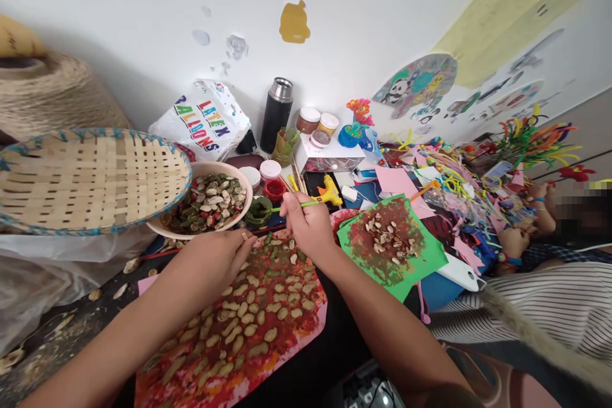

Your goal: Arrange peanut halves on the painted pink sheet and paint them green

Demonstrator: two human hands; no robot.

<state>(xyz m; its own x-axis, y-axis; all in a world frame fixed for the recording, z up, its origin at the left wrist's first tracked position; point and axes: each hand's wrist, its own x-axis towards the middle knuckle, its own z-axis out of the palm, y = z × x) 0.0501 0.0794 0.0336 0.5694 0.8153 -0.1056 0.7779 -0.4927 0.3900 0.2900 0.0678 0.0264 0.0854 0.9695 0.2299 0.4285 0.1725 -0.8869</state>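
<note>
My right hand (pixel 306 226) is closed around a thin green-handled paintbrush (pixel 310 203), which points left into a jar of green paint (pixel 259 211). Pinched in the fingertips of my left hand (pixel 222 258) is a small tan piece that looks like a peanut shell (pixel 245 236), mostly hidden. Below both hands lies a sheet (pixel 291 331) smeared with red and brown paint, covered with rows of peanut shells (pixel 246 307). A few shells near its top edge are green. Left of the jar, a pink bowl (pixel 246 194) holds loose shells, some painted green or red.
A woven basket (pixel 90 182) overhangs the bowl's left side. Behind are a black thermos (pixel 277 116), a red paint jar (pixel 274 189) and a yellow glue gun (pixel 329 191). Green paper (pixel 421 261) with shells lies right. Another person's hands (pixel 514 242) are among craft materials at far right.
</note>
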